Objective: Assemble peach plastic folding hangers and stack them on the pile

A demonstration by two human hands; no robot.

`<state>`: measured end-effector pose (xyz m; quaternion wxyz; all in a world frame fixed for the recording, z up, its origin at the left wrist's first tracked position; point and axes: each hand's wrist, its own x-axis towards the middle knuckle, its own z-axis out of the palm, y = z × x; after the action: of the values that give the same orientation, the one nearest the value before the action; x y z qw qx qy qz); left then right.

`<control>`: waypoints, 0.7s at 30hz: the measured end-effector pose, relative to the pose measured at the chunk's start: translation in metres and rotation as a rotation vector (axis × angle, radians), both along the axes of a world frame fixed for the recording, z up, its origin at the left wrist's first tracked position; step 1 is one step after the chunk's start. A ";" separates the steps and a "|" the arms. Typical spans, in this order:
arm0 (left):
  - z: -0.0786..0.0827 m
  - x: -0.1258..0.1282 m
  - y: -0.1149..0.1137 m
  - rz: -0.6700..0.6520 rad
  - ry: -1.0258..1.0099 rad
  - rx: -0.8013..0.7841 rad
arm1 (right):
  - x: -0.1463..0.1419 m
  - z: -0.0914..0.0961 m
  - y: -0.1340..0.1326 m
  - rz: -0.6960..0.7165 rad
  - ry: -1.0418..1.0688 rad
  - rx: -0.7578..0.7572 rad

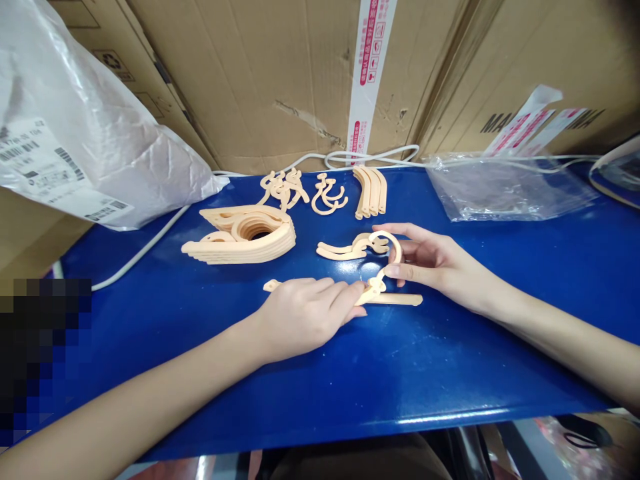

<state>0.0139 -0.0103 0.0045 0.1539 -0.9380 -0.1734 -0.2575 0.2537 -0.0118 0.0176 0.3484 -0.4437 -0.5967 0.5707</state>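
Note:
My left hand point(305, 317) lies palm down on a flat peach plastic bar point(400, 300) on the blue table point(350, 380), its fingers pressed together over the bar's middle. My right hand point(440, 263) pinches a curved peach hook point(393, 245) that stands up from the bar's centre. Only the bar's two ends show past my left hand. A small pile of peach hook parts point(350, 249) lies just behind the hook.
A stack of peach hanger bodies point(245, 237) sits left of centre. Behind lie loose hooks point(327, 197) and a row of curved bars point(370, 190). A clear bag point(505, 187), a white bag point(75, 127), a white cable point(140, 253) and cardboard boxes point(280, 73) ring the table.

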 end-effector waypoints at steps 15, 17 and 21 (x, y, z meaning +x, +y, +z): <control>0.002 0.002 0.000 0.030 -0.100 -0.113 | 0.002 -0.002 0.004 0.008 0.119 -0.055; 0.002 0.002 0.000 0.039 -0.096 -0.132 | 0.002 -0.001 0.005 0.003 0.123 -0.059; 0.002 0.001 0.000 0.049 -0.090 -0.164 | 0.002 0.000 0.005 0.007 0.116 -0.066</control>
<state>0.0150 -0.0108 0.0061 0.0750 -0.9305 -0.2236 -0.2804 0.2555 -0.0072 0.0179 0.3656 -0.4192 -0.5577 0.6161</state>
